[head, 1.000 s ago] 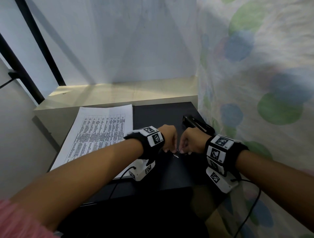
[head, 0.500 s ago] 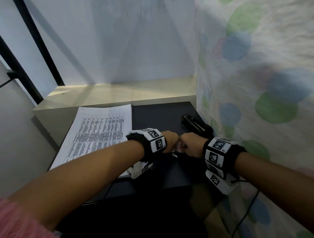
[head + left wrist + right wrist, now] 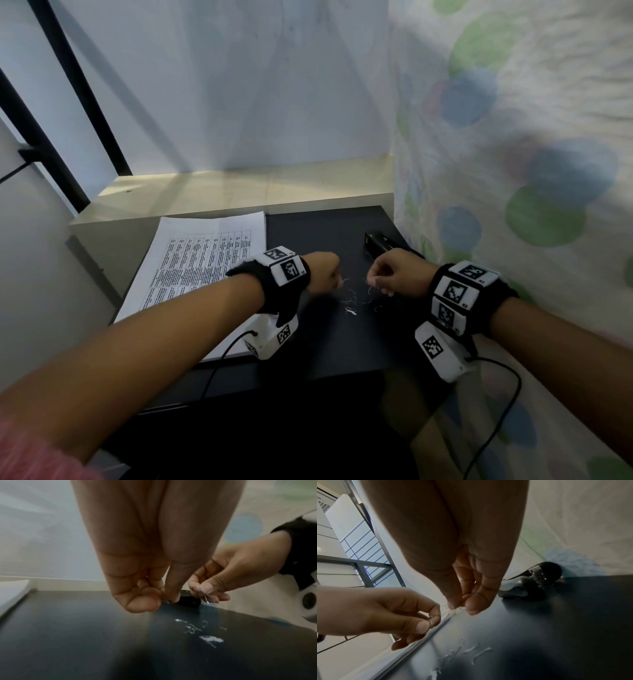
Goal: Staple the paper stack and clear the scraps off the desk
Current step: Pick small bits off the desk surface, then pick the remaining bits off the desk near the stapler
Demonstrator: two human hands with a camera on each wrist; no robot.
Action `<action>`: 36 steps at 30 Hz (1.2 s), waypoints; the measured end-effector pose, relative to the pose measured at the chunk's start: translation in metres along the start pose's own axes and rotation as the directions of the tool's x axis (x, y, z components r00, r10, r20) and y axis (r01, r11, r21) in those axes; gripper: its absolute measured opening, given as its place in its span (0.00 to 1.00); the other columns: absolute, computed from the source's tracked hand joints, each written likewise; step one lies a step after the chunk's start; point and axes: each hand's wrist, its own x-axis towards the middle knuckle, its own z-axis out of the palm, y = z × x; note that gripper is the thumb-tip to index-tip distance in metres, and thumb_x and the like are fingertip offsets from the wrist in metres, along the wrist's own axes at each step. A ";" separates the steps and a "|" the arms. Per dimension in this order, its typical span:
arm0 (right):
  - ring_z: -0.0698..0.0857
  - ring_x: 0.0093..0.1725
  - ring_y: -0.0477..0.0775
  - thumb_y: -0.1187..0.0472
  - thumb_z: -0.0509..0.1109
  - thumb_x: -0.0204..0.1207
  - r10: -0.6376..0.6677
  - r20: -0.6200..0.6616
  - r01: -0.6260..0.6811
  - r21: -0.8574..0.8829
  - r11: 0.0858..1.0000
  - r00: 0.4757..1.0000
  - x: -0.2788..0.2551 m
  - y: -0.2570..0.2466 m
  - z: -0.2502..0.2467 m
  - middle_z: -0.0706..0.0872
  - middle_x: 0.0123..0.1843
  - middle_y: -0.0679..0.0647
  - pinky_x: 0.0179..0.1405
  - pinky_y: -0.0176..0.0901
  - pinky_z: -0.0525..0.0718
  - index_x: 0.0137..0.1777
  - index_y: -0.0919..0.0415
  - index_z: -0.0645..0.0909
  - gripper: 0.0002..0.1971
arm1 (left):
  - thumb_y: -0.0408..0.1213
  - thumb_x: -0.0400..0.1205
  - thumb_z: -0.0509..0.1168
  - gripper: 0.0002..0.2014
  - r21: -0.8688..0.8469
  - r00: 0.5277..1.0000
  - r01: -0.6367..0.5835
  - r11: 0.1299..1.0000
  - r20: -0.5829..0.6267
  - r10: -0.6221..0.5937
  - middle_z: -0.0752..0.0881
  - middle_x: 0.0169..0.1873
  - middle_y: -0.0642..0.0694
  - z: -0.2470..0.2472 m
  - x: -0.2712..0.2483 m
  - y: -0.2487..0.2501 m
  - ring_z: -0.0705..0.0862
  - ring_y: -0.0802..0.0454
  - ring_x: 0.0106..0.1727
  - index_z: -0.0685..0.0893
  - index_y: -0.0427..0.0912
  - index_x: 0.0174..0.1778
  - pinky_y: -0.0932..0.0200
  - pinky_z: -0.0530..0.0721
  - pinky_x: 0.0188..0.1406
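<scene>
A black desk [image 3: 342,346] sits in a corner against a spotted curtain [image 3: 513,171]. Nearest, bent staple scraps [image 3: 352,303] lie between the hands. The left hand [image 3: 322,272] and right hand [image 3: 394,274] look like fists from the head view; the wrist views show each pinching a thin staple. Farther back lie the paper stack [image 3: 191,260] at left and the stapler [image 3: 380,243] at right.
</scene>
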 end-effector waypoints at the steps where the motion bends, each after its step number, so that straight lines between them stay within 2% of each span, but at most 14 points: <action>1: 0.78 0.24 0.41 0.66 0.65 0.78 -0.010 -0.008 0.010 -0.004 1.000 1.000 -0.001 -0.003 -0.001 0.81 0.29 0.51 0.25 0.21 0.77 0.35 0.56 0.78 0.10 | 0.37 0.83 0.59 0.16 -0.010 1.000 0.005 1.000 -0.011 -0.006 0.87 0.51 0.35 -0.003 -0.004 -0.003 0.84 0.41 0.51 0.85 0.29 0.55 0.50 0.82 0.60; 4: 0.79 0.27 0.41 0.63 0.66 0.79 -0.037 -0.023 0.037 -0.009 0.999 0.999 -0.005 -0.017 -0.002 0.82 0.30 0.49 0.32 0.24 0.79 0.42 0.59 0.83 0.06 | 0.35 0.83 0.58 0.14 -0.039 0.999 0.015 0.999 -0.035 -0.017 0.87 0.57 0.38 -0.015 -0.022 -0.012 0.85 0.42 0.57 0.86 0.33 0.56 0.52 0.80 0.61; 6: 0.80 0.30 0.42 0.63 0.66 0.79 -0.056 -0.022 0.056 0.003 0.998 0.998 -0.007 -0.031 -0.001 0.82 0.31 0.49 0.36 0.27 0.79 0.43 0.60 0.83 0.06 | 0.34 0.84 0.58 0.14 -0.052 0.998 0.021 0.998 -0.052 -0.024 0.87 0.57 0.39 -0.023 -0.039 -0.020 0.85 0.44 0.53 0.86 0.33 0.57 0.54 0.81 0.59; 10: 0.80 0.27 0.44 0.64 0.66 0.78 -0.131 -0.016 0.131 0.021 0.991 0.991 -0.007 -0.067 0.014 0.82 0.29 0.50 0.28 0.24 0.80 0.35 0.54 0.79 0.10 | 0.35 0.86 0.56 0.14 -0.082 0.994 0.054 0.995 -0.091 -0.061 0.82 0.44 0.45 -0.031 -0.083 -0.047 0.79 0.57 0.29 0.84 0.31 0.56 0.63 0.79 0.34; 12: 0.80 0.27 0.44 0.65 0.66 0.78 -0.169 0.013 0.169 0.031 0.985 0.986 -0.006 -0.091 0.028 0.82 0.29 0.50 0.27 0.24 0.80 0.35 0.54 0.78 0.11 | 0.36 0.86 0.56 0.15 -0.102 0.988 0.100 0.990 -0.109 -0.111 0.80 0.45 0.47 -0.032 -0.108 -0.065 0.77 0.58 0.29 0.83 0.31 0.57 0.67 0.75 0.30; 15: 0.80 0.26 0.41 0.64 0.66 0.79 -0.219 0.057 0.218 0.034 0.975 0.974 0.000 -0.130 0.056 0.82 0.30 0.49 0.29 0.27 0.80 0.37 0.56 0.80 0.08 | 0.37 0.86 0.57 0.14 -0.102 0.978 0.168 0.980 -0.104 -0.179 0.80 0.47 0.44 -0.029 -0.147 -0.100 0.77 0.54 0.34 0.83 0.31 0.55 0.63 0.75 0.35; 18: 0.80 0.25 0.39 0.63 0.65 0.80 -0.276 0.112 0.274 0.033 0.961 0.955 0.006 -0.170 0.089 0.81 0.30 0.50 0.27 0.23 0.79 0.44 0.61 0.80 0.05 | 0.35 0.86 0.57 0.11 -0.100 0.962 0.251 0.963 -0.087 -0.260 0.79 0.41 0.40 -0.022 -0.185 -0.139 0.75 0.48 0.34 0.78 0.34 0.41 0.62 0.73 0.35; 24: 0.78 0.17 0.33 0.65 0.64 0.80 -0.390 0.235 0.391 0.044 0.919 0.890 0.011 -0.249 0.163 0.80 0.28 0.50 0.23 0.19 0.77 0.39 0.60 0.79 0.08 | 0.32 0.83 0.58 0.09 -0.105 0.881 0.452 0.886 -0.106 -0.461 0.78 0.39 0.39 0.006 -0.258 -0.213 0.75 0.47 0.41 0.77 0.36 0.38 0.59 0.73 0.42; 26: 0.78 0.17 0.35 0.65 0.65 0.79 -0.421 0.264 0.423 0.053 0.905 0.868 0.012 -0.272 0.191 0.81 0.28 0.53 0.25 0.22 0.77 0.38 0.60 0.81 0.09 | 0.33 0.83 0.58 0.11 -0.117 0.844 0.515 0.849 -0.103 -0.526 0.83 0.42 0.33 0.017 -0.278 -0.231 0.81 0.42 0.46 0.82 0.31 0.41 0.54 0.79 0.49; 28: 0.78 0.18 0.36 0.65 0.66 0.78 -0.434 0.280 0.439 0.047 0.897 0.856 0.009 -0.292 0.216 0.83 0.32 0.55 0.31 0.30 0.79 0.46 0.66 0.85 0.07 | 0.33 0.84 0.58 0.14 -0.122 0.814 0.561 0.819 -0.100 -0.572 0.86 0.55 0.30 0.029 -0.290 -0.245 0.84 0.38 0.58 0.84 0.25 0.53 0.51 0.81 0.61; 30: 0.81 0.26 0.42 0.64 0.66 0.77 -0.439 0.309 0.454 0.027 0.891 0.844 0.005 -0.312 0.241 0.83 0.36 0.57 0.38 0.40 0.80 0.51 0.70 0.85 0.10 | 0.33 0.84 0.57 0.16 -0.131 0.790 0.593 0.795 -0.098 -0.605 0.83 0.63 0.30 0.040 -0.301 -0.256 0.82 0.36 0.65 0.81 0.25 0.59 0.49 0.79 0.65; 32: 0.80 0.37 0.49 0.64 0.65 0.78 -0.457 0.365 0.485 0.018 0.874 0.811 -0.001 -0.328 0.266 0.82 0.40 0.56 0.42 0.37 0.76 0.51 0.68 0.86 0.10 | 0.32 0.84 0.57 0.16 -0.138 0.776 0.611 0.779 -0.091 -0.624 0.82 0.64 0.28 0.047 -0.307 -0.263 0.80 0.34 0.66 0.80 0.23 0.60 0.49 0.77 0.65; 34: 0.77 0.34 0.46 0.63 0.65 0.78 -0.444 0.426 0.498 -0.020 0.867 0.789 -0.006 -0.337 0.293 0.82 0.40 0.53 0.37 0.26 0.73 0.43 0.61 0.85 0.07 | 0.31 0.85 0.55 0.16 -0.142 0.769 0.619 0.772 -0.088 -0.633 0.81 0.66 0.29 0.051 -0.309 -0.268 0.79 0.35 0.68 0.79 0.24 0.62 0.48 0.76 0.67; 36: 0.69 0.27 0.38 0.63 0.65 0.79 -0.409 0.478 0.497 -0.067 0.865 0.777 -0.005 -0.343 0.324 0.78 0.31 0.48 0.28 0.23 0.69 0.28 0.56 0.76 0.16 | 0.30 0.85 0.55 0.16 -0.151 0.770 0.618 0.771 -0.078 -0.633 0.81 0.66 0.30 0.053 -0.308 -0.275 0.79 0.36 0.69 0.79 0.26 0.64 0.48 0.76 0.68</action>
